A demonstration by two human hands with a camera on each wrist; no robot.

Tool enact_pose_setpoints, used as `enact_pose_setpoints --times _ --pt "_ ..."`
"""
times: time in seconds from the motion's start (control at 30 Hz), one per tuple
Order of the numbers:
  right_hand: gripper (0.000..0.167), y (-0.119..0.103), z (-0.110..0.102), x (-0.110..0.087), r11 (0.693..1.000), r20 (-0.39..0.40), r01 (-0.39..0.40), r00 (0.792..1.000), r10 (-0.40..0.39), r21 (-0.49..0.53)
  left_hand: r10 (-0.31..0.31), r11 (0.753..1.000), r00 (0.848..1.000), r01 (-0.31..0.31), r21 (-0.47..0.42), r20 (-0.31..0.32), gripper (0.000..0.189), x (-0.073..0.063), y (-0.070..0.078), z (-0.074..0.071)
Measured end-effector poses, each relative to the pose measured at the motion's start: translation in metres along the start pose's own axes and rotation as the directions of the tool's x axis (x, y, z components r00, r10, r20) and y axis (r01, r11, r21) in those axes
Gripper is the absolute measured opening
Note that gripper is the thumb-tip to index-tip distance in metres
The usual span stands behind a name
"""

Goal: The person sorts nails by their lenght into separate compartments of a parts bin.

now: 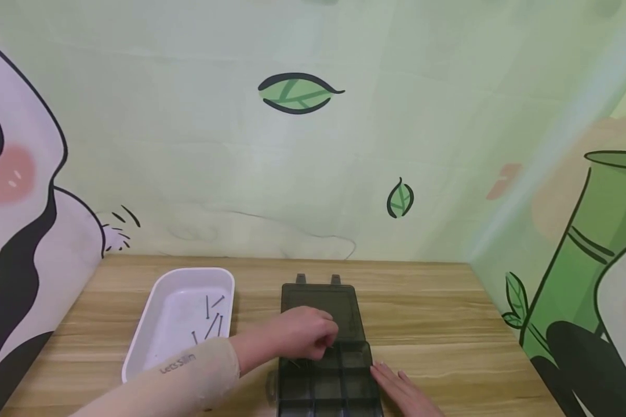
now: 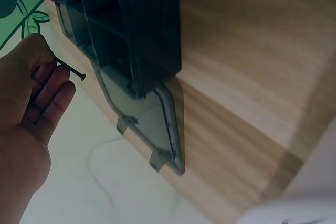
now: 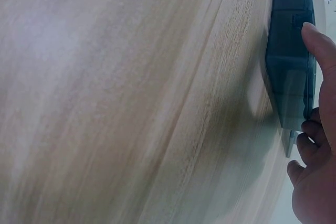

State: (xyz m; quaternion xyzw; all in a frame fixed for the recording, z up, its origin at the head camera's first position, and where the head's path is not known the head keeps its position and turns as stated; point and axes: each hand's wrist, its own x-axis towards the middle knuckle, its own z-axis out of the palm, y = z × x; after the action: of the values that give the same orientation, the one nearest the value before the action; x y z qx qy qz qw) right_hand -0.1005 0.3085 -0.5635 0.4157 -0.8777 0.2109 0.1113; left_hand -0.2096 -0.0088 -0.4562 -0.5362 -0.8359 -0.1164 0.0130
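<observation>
My left hand [image 1: 304, 335] is above the dark compartment box [image 1: 355, 354], over its back rows. Between thumb and fingertips it pinches a thin dark screw [image 2: 71, 69], whose flat head sticks out in the left wrist view. The other fingers are loosely bent. My right hand [image 1: 403, 389] rests against the box's right side with its fingers extended; in the right wrist view its thumb [image 3: 315, 38] touches the box wall. The box's lid [image 1: 320, 295] lies folded back on the table. What lies inside the compartments is mostly too dark to tell.
To the left stands a white tray [image 1: 159, 307] with several loose screws [image 1: 212, 325] in it, partly behind my left forearm. A wood-grain table [image 1: 428, 301] bears both containers. Behind it rises a green printed backdrop [image 1: 198, 145].
</observation>
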Motion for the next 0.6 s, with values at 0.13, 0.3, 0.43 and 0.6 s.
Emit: enact_pose_setpoints --times 0.13,0.3,0.43,0.6 --pt "0.084 -0.002 -0.002 0.002 1.0 -0.006 0.005 1.0 -0.005 0.001 -0.002 1.0 1.0 0.003 -0.023 0.005 0.016 0.004 0.003 0.006" --pt "0.084 -0.008 -0.008 0.005 1.0 0.005 -0.011 1.0 0.011 -0.026 0.005 0.999 1.0 -0.005 -0.038 -0.011 0.016 0.008 0.004 0.014" --pt "0.083 -0.012 -0.012 0.006 0.998 0.04 -0.051 0.998 0.052 -0.026 -0.015 0.997 1.0 0.016 -0.073 0.004 0.015 0.01 0.004 0.019" --pt "0.084 -0.011 -0.012 0.006 0.999 0.038 -0.044 0.998 0.045 -0.006 -0.039 0.991 0.999 0.041 -0.13 0.018 0.015 0.008 0.004 0.02"
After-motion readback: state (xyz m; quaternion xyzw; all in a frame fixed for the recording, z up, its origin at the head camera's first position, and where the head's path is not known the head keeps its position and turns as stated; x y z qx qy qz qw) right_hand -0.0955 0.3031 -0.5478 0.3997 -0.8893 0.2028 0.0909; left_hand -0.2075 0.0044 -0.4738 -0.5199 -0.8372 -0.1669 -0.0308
